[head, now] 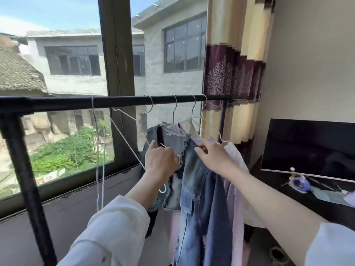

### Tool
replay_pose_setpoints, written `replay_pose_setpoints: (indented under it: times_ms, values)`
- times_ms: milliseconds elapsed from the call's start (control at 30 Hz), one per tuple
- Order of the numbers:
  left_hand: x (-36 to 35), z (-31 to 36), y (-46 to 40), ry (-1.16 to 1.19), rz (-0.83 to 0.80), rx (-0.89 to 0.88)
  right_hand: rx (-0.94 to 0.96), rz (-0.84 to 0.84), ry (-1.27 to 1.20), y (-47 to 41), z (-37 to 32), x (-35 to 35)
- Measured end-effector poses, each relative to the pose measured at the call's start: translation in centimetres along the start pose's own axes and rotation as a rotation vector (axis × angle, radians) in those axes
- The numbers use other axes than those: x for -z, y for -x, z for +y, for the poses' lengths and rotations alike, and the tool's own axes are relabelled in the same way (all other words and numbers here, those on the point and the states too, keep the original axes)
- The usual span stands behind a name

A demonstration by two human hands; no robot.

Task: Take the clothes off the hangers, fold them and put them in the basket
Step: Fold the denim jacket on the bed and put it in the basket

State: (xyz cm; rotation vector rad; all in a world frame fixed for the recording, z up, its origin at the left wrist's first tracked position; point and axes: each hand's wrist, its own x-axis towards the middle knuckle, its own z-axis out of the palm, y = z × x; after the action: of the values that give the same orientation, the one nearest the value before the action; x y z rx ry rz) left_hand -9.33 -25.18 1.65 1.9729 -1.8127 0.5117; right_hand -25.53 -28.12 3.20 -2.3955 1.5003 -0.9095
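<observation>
A person's left hand (160, 160) curls its fingers around a thin white wire hanger (134, 150) and the dark collar edge of a faded blue denim jacket (194, 185), at centre frame. The right hand (213, 154), at 3 o'clock of the left, pinches the jacket's frayed shoulder seam with bent fingers. The jacket hangs from a black metal clothes rail (115, 102) crossing at 12 o'clock, beside a pale pink garment (233, 196) and a white garment (238, 156). A dark flat monitor (311, 144) stands at 3 o'clock; a cream-and-maroon curtain (234, 73) hangs at 1 o'clock.
</observation>
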Motion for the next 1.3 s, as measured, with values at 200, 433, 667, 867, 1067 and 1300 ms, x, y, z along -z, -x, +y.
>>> replay_pose_setpoints:
  times_ms: [200, 433, 667, 867, 1067, 1300]
  values:
    - [-1.7, -0.2, -1.1, 0.633, -0.265, 0.162, 0.163, 0.058, 0.002, -1.4, 2.2, -1.0]
    - [-2.1, 4.4, -3.0, 0.934, -0.211, 0.249, 0.057, -0.003, -0.332, -2.9, 4.7, -0.7]
    - [-0.5, 2.8, -3.5, 0.929, -0.406, 0.293, -0.13, -0.228, -0.727, -3.3, 5.3, -1.1]
    - [0.6, 2.5, -3.3, 0.894, -0.524, 0.299, -0.146, -0.18, -0.795, -3.6, 5.9, -3.1]
    - [-0.2, 4.5, -3.4, 0.912, -0.333, 0.313, -0.006, -0.062, -0.766, -2.2, 5.6, -2.9]
    - [-0.6, 5.7, -3.8, 0.926, -0.225, 0.418, 0.06, -0.081, -0.71, 0.6, 5.7, -3.0]
